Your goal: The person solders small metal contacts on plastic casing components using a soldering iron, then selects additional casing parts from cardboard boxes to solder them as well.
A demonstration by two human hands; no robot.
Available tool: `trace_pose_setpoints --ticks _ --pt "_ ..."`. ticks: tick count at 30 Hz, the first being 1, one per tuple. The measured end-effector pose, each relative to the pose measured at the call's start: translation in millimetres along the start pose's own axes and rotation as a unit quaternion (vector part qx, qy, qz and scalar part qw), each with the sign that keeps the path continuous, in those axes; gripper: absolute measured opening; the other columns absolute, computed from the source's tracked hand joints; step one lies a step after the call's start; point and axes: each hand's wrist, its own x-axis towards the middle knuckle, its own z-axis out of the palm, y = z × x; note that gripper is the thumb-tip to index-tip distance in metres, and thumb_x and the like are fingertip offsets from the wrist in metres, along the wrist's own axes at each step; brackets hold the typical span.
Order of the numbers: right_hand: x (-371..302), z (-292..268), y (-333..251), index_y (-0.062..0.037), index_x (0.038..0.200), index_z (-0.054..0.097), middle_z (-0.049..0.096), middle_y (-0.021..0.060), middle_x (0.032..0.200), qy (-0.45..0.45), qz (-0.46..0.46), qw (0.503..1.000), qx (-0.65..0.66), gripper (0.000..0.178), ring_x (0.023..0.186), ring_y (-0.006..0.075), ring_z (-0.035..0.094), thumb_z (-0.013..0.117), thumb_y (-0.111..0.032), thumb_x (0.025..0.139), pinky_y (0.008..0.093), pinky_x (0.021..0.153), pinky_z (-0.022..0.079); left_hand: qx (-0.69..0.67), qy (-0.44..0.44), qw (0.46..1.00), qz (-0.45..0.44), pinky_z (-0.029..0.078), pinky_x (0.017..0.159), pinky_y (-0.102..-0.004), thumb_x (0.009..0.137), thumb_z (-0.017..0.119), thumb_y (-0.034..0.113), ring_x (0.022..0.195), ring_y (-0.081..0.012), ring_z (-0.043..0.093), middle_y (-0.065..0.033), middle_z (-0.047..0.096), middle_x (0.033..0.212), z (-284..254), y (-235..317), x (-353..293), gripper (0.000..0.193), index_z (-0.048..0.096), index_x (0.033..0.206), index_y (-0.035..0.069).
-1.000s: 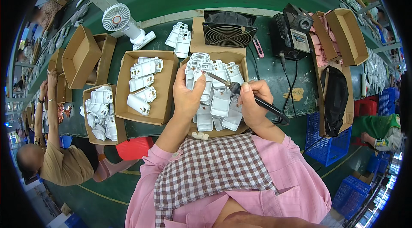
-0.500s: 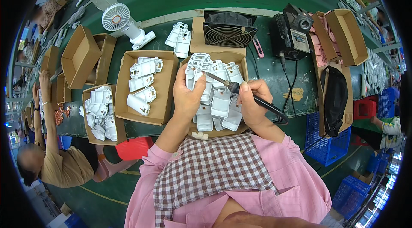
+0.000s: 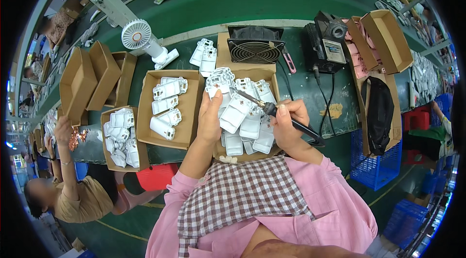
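Observation:
My left hand (image 3: 209, 119) grips a white plastic housing (image 3: 219, 80) by its near edge, thumb on top, over a cardboard box (image 3: 274, 79). Small copper-coloured spots show on the housing. In my right hand (image 3: 290, 123) is a soldering iron (image 3: 307, 133), held like a pen with its metal rod pointing up and left. The tip is close to the held housing's right edge; whether they touch I cannot tell. Beneath both hands, the box holds a heap of white housings (image 3: 250, 125).
A black fan (image 3: 256, 44) and a soldering station (image 3: 326, 44) stand behind the box. To the left are a wider box (image 3: 144, 100) of housings, a smaller filled box (image 3: 142, 153) and a white handheld fan (image 3: 137, 34). A co-worker (image 3: 80, 199) reaches toward stacked cartons (image 3: 77, 83).
The view has shifted slightly. My left hand has tilted the housing and moved it a little left, and the iron tip sits lower. Another carton shows beside the co-worker's stack.

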Motion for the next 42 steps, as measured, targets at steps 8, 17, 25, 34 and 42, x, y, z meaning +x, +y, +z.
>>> trace_pose_setpoints --ticks 8,17,25,34,42 --pt "-2 0 -7 -0.003 0.087 0.043 0.052 0.0058 0.072 -0.018 0.01 0.999 0.027 0.011 0.059 0.007 0.046 0.053 -0.003 0.09 0.0224 0.055 0.04 -0.034 -0.01 0.999 0.0 0.054 0.067 -0.028 0.088 0.059 0.009 0.089 -0.0159 0.062 -0.0084 0.058 0.106 9 9 2 0.035 0.044 0.12 0.005" --pt "1 2 -5 -0.0035 0.088 0.043 0.051 0.0048 0.071 -0.028 -0.004 0.999 0.019 0.012 0.058 0.0069 0.045 0.055 -0.005 0.09 0.0218 0.054 0.04 -0.042 -0.008 0.999 0.014 0.054 0.067 -0.0282 0.085 0.061 0.006 0.087 -0.0151 0.062 -0.0075 0.059 0.105 6 6 3 0.037 0.045 0.118 0.005" --pt "2 5 -3 -0.0027 0.085 0.045 0.052 0.0034 0.069 -0.015 0.003 1.0 -0.012 0.013 0.059 0.0055 0.044 0.057 -0.005 0.089 0.0214 0.054 0.038 0.084 -0.013 0.993 0.085 0.043 0.089 -0.0267 0.081 0.061 0.003 0.099 -0.0118 0.054 -0.0062 0.055 0.112 8 5 3 0.061 0.036 0.137 0.002" --pt "3 9 -3 -0.0021 0.08 0.046 0.052 0.0023 0.064 0.005 0.033 0.998 -0.047 0.017 0.056 0.0046 0.043 0.059 -0.01 0.089 0.0222 0.05 0.036 0.174 0.011 0.971 0.162 0.041 0.092 -0.0275 0.085 0.056 0.003 0.104 -0.013 0.052 -0.0089 0.054 0.119 12 2 0 0.055 0.037 0.136 0.0" --pt "4 8 0 -0.0035 0.079 0.044 0.049 0.0027 0.061 -0.005 -0.008 0.996 -0.092 0.014 0.048 0.0047 0.042 0.053 -0.006 0.09 0.0198 0.046 0.035 0.236 0.029 0.953 0.187 0.042 0.091 -0.0271 0.086 0.056 0.003 0.104 -0.0126 0.052 -0.0096 0.055 0.118 14 3 1 0.051 0.039 0.134 -0.001"
